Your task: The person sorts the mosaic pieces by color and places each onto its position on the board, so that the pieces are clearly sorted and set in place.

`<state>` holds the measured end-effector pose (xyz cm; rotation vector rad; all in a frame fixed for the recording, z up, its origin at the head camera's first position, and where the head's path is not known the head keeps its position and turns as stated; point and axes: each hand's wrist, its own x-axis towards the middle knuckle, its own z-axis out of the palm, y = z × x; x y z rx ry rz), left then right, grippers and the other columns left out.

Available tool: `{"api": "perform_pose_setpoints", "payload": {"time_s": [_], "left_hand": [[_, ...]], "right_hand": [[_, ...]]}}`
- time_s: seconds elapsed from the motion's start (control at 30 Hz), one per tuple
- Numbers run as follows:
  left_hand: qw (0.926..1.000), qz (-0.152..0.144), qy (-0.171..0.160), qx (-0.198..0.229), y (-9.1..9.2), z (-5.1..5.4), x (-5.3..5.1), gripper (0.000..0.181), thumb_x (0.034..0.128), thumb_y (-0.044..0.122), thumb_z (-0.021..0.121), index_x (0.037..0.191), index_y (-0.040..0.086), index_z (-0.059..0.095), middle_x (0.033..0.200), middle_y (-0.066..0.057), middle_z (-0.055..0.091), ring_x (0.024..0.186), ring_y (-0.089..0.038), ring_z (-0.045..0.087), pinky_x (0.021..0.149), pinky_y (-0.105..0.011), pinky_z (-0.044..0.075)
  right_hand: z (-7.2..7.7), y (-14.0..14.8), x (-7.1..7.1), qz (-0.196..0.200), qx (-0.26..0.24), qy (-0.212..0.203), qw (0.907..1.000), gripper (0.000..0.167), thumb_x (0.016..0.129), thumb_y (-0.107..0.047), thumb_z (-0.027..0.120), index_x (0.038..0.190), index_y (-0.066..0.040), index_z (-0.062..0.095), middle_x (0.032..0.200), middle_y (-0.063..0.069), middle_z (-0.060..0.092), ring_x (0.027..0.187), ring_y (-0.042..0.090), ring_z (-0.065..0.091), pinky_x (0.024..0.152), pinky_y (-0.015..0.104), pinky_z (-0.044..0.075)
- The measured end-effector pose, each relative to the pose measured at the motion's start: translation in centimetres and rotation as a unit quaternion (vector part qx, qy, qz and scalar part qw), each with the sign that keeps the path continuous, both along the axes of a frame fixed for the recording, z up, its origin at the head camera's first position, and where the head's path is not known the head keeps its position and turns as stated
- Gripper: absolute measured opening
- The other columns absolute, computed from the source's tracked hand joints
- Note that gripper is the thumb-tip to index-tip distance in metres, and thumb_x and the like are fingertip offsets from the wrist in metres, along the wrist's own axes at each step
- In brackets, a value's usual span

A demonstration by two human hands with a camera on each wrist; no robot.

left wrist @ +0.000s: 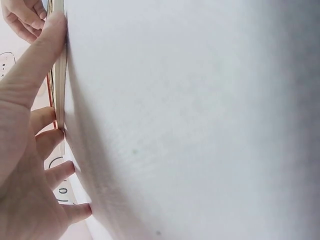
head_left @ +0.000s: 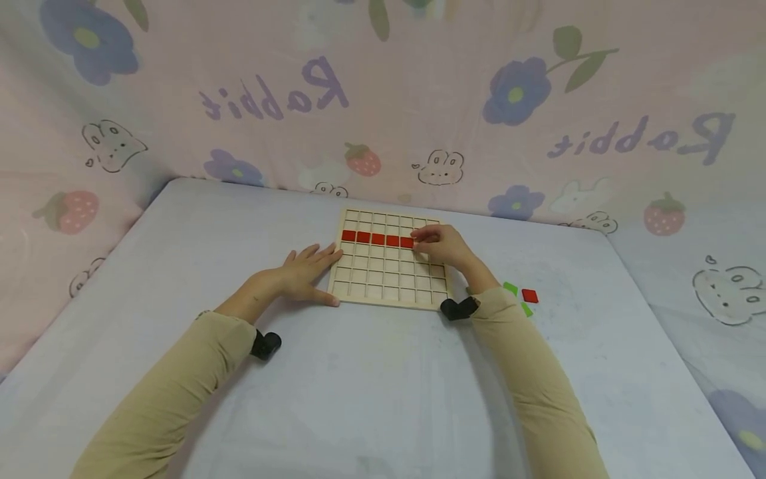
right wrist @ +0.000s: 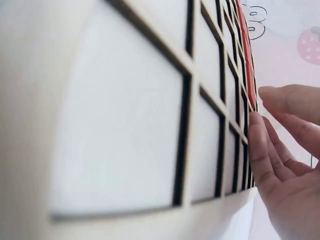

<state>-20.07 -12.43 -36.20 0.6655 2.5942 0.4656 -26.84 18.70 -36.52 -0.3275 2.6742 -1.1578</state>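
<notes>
A square wooden grid board [head_left: 391,304] lies on the white table, and a row of several red square tiles [head_left: 378,239] fills part of one line in its upper half. Spread fingers of the left hand [head_left: 299,274] touch the board's left side; in the left wrist view its thumb rests against the board's edge [left wrist: 61,85]. Over the right end of the red row is the right hand [head_left: 444,246]. Its thumb touches the board in the right wrist view, with the index finger [right wrist: 290,100] apart from it and no tile visible between them.
Right of the board, beside the right forearm, lie a loose red tile [head_left: 530,296] and green tiles [head_left: 510,288], partly hidden by the sleeve. Each wrist carries a black camera [head_left: 458,309]. A printed rabbit curtain [head_left: 383,100] hangs behind the table.
</notes>
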Motion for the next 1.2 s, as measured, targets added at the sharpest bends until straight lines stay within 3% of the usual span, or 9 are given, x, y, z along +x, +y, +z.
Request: {"api": "perform_pose_setpoints", "payload": {"time_s": [0.23,0.63,1.2], "left_hand": [[1.0,-0.001,0.003,-0.001,0.0,-0.1,0.0,0.099,0.0837,0.048,0.069,0.155,0.01,0.012,0.162,-0.013,0.002,0.147,-0.041,-0.002,0.114,-0.066,-0.001],[1.0,0.0,0.001,0.006,-0.1,-0.2,-0.1,0.1,0.0831,0.05,0.069,0.155,0.01,0.012,0.162,-0.013,0.002,0.147,-0.042,-0.002,0.113,-0.066,-0.002],[0.9999,-0.007,0.002,0.015,0.0,0.2,0.1,0.099,0.0832,0.049,0.069,0.154,0.009,0.013,0.162,-0.014,0.003,0.146,-0.044,-0.002,0.112,-0.068,-0.001]], "right_hand": [[0.2,1.1,0.5,0.0,-0.024,0.004,0.9997,0.037,0.091,-0.014,0.064,0.125,-0.003,0.061,0.123,0.018,0.062,0.113,0.032,0.058,0.092,0.04,0.049],[0.6,2.5,1.4,-0.016,-0.05,-0.002,0.9986,0.039,0.091,-0.015,0.065,0.127,-0.001,0.06,0.124,0.02,0.062,0.111,0.032,0.059,0.095,0.039,0.046],[0.9,5.1,2.8,-0.028,-0.023,-0.008,0.9993,0.041,0.092,-0.016,0.064,0.129,-0.002,0.058,0.131,0.02,0.058,0.115,0.034,0.059,0.095,0.044,0.048]]}}
